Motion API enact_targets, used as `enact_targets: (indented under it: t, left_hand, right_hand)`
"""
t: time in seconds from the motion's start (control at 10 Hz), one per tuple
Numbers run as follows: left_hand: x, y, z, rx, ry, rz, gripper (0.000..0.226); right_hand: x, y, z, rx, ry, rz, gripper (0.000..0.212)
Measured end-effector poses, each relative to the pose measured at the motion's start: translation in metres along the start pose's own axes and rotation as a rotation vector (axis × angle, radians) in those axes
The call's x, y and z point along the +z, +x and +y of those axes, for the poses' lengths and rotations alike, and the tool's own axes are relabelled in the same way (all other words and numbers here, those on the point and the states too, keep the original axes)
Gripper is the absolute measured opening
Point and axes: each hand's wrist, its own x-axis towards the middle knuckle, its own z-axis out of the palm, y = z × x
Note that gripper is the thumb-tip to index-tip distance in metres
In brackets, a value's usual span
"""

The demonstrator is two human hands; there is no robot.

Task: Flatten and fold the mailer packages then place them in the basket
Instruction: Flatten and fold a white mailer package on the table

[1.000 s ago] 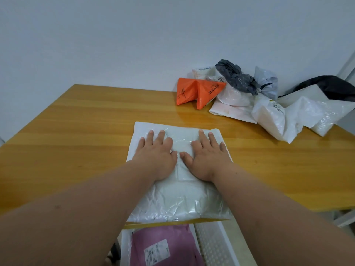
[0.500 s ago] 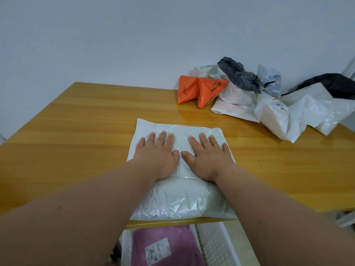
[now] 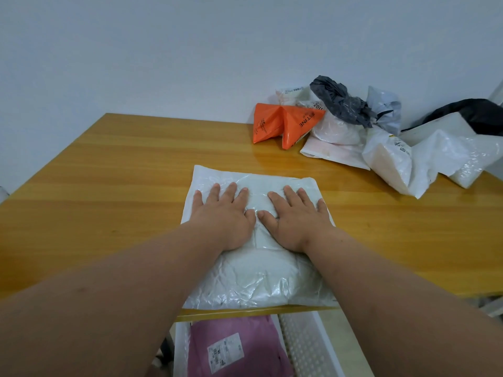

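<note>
Left hand (image 3: 223, 216): flat, fingers straight and slightly spread, palm pressing on the white mailer (image 3: 258, 270).
Right hand (image 3: 295, 217): flat likewise, fingers straight and pointing away, thumb nearly touching the left thumb; no pinch by either grip.
White mailer: lying on the wooden counter (image 3: 109, 186) at its near edge, directly under both palms; near portion puffed and crinkled, far portion smoother.
Long axis: running away from the body, roughly in line with the forearms, near end at the counter's edge.
Key relation: both hands on the far half, side by side at the midline, neither nearer than the other; unpressed bulge lying toward the body, behind the wrists.
Step judged: flattening under way, folding not yet begun.
Next move judged: sweep outward or pull back over the bulge, then fold across the long axis.
Basket (image 3: 307, 346): white, perforated wall, below the counter's near edge, holding a pink mailer (image 3: 239, 349) with a label.
Remaining pile (image 3: 381, 142): crumpled mailers, with an orange mailer (image 3: 283, 123) among them, far right on the counter, well apart from the hands.
Hedge: trapped air or contents in the bulge, probably air; hard to tell.
</note>
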Motion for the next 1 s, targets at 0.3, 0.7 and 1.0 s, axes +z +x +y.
enact_targets:
  t: [0.3, 0.7, 1.0]
  left_hand:
    - [-0.004, -0.001, -0.002, 0.020, -0.011, -0.037, 0.064]
    - [-0.027, -0.068, 0.005, 0.073, 0.041, 0.091, 0.058]
    - [-0.004, -0.124, 0.009, 0.120, 0.004, -0.050, 0.062]
  right_hand:
    - [-0.004, -0.003, 0.000, 0.005, -0.013, -0.045, 0.071]
    - [-0.031, -0.076, -0.007, -0.055, 0.072, 0.158, 0.055]
    - [-0.004, -0.136, -0.015, -0.029, 0.096, -0.062, 0.076]
